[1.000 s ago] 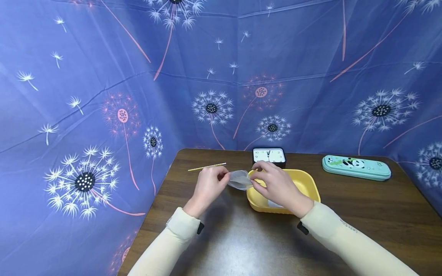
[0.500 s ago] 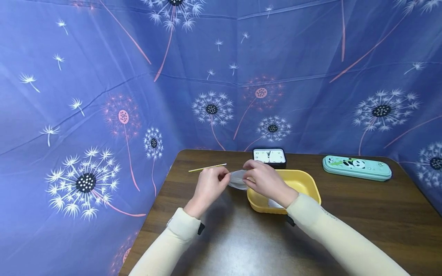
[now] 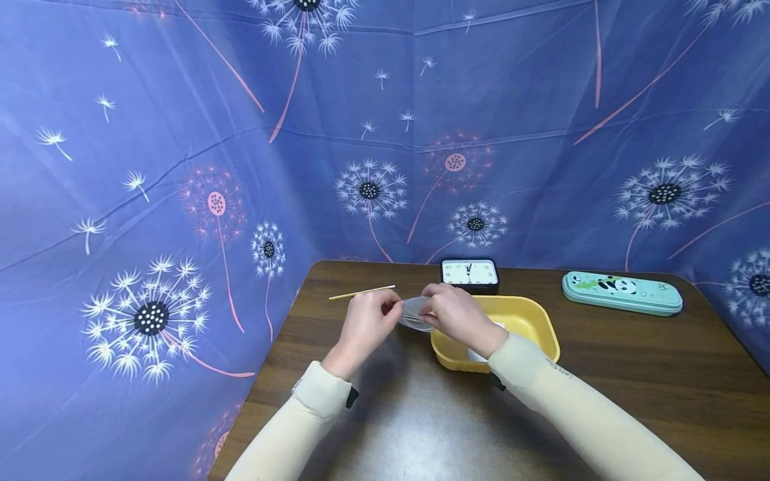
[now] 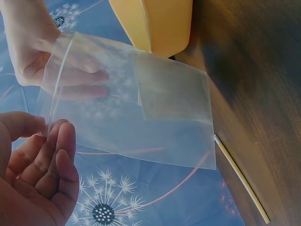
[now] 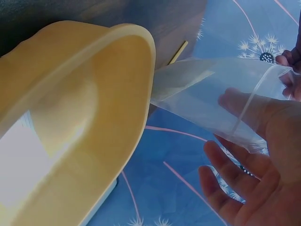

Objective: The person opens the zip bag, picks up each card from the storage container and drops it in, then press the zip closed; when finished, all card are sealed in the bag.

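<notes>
A small clear plastic zip bag (image 3: 414, 312) hangs between both hands, just left of the yellow tray (image 3: 529, 319). My left hand (image 3: 365, 325) pinches the bag's left end at its zip edge. My right hand (image 3: 452, 312) grips the other end, thumb and fingers on either side of the film. In the left wrist view the clear bag (image 4: 141, 113) is spread flat with the zip strip by the left hand (image 4: 40, 165). The right wrist view shows the bag (image 5: 221, 94) held over the right hand (image 5: 256, 155), beside the yellow tray (image 5: 94, 117).
A thin yellow stick (image 3: 361, 292) lies on the brown table (image 3: 421, 414) behind the left hand. A black clock (image 3: 470, 273) stands behind the tray. A teal pencil case (image 3: 621, 292) lies at the far right. White paper (image 3: 478, 354) sits in the tray. Blue patterned cloth walls surround the table.
My right hand has moved left off the tray toward the left hand, closing along the bag. The bag is now bunched shorter between the hands. The left hand has stayed put.
</notes>
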{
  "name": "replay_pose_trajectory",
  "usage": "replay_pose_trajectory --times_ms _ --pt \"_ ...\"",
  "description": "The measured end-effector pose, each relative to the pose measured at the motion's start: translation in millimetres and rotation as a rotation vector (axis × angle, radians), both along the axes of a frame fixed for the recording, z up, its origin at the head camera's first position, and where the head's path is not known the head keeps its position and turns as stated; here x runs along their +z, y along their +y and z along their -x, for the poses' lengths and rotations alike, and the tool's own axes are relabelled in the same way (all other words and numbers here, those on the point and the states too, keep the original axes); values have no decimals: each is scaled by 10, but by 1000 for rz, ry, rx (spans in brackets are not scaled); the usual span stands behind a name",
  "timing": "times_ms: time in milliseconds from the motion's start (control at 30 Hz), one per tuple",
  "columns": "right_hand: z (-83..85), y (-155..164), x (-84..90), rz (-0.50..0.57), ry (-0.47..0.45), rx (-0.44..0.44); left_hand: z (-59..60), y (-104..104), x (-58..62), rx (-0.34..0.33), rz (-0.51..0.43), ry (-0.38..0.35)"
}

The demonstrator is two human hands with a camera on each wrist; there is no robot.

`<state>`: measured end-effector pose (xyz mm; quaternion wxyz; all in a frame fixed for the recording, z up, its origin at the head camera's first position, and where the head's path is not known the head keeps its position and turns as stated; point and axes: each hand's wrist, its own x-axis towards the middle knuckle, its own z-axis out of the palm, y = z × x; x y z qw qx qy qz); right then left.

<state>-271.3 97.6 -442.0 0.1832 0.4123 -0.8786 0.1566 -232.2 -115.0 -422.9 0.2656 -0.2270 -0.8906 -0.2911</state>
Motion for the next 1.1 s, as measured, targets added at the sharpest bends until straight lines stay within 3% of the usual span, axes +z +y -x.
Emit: replay_pose_trajectory --times_ms 200,467,867,1100 --pt "-7 3 -4 -4 3 -9 -6 -1 1 2 1 -4" --pt "-89 59 100 -2 -59 -55 1 -5 -13 -1 2 3" --pt "-342 353 253 103 62 -99 -6 -23 -21 -6 -15 -1" --pt "-268 614 200 105 24 -171 2 -26 -27 -9 -5 8"
